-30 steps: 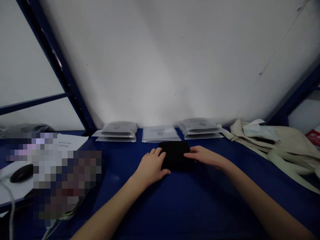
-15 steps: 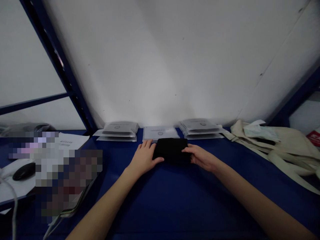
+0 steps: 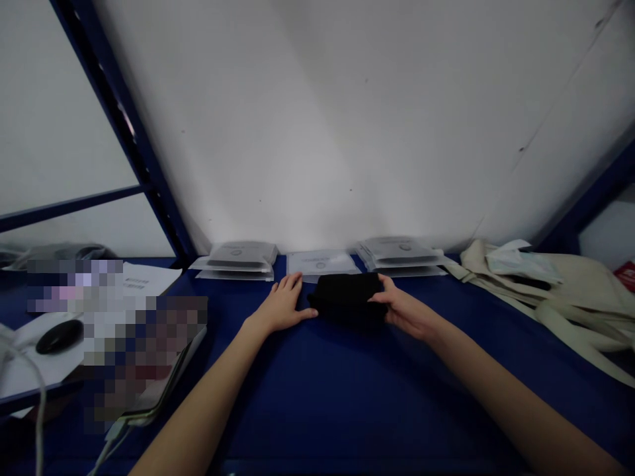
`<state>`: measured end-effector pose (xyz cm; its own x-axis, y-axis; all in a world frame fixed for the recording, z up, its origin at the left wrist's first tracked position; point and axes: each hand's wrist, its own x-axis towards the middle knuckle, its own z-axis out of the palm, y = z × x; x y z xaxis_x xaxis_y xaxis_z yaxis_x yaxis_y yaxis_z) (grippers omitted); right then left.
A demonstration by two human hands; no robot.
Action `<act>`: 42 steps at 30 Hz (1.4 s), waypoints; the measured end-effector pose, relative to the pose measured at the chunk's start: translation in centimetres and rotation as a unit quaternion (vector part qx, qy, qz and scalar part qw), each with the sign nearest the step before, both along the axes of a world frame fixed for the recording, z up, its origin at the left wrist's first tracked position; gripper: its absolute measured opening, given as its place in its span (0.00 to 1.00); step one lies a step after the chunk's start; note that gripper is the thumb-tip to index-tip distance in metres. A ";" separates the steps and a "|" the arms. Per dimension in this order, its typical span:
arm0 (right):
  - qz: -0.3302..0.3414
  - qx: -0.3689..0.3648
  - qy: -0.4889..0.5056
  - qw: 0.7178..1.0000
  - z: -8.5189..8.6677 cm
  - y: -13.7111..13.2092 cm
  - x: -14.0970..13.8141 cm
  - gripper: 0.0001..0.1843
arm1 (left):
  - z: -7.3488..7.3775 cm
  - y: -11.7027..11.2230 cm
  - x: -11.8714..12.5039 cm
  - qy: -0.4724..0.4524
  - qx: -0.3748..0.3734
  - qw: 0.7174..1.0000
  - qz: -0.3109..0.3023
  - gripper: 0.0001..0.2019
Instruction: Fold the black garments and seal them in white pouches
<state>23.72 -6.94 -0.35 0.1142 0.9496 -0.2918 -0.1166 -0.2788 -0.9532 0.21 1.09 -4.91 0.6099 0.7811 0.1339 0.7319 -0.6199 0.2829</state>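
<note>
Gripping a black fabric bundle (image 3: 347,297) lying crosswise, the right hand (image 3: 404,312) holds its right end; the open left hand (image 3: 282,307) lies just beside it.

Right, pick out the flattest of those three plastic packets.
The middle packet, just behind the black bundle, lies flattest; the left packet and right packet are thicker.

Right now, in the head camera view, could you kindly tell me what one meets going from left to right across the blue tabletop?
Black oval computer mouse, left hand, black rectangular fabric bundle, right hand, crumpled beige canvas bag.
</note>
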 end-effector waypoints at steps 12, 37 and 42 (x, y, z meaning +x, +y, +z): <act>-0.041 0.063 0.109 0.991 -1.7 0.7 -1.5 0.31 | 0.4 -0.8 0.7 -0.068 -0.007 0.997 -0.038 0.41; 0.031 0.124 -0.192 0.973 -3.6 3.5 -0.6 0.21 | 1.7 -0.9 0.8 -0.156 -0.049 0.985 0.057 0.29; 0.032 0.100 -0.134 0.985 -3.5 3.4 -0.9 0.25 | 0.8 -1.0 2.2 -0.081 0.036 0.996 0.028 0.23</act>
